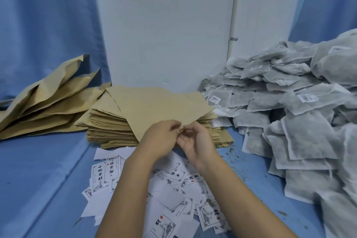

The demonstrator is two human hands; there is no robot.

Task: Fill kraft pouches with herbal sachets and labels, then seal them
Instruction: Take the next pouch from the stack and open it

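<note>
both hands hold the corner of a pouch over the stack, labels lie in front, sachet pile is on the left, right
Not quite: the sachet pile lies on the right, not the left, as the head view shows. The rest holds: the left hand and right hand hold the corner of a pouch over the stack, with labels in front.

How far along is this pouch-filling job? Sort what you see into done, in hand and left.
Done: puffed pouches lie piled at the left, perhaps filled; sealing cannot be told. In hand: left hand and right hand pinch the near edge of the top pouch on the flat stack, seemingly opening it. Left: the heaped sachets, scattered labels and most of the stack.
</note>
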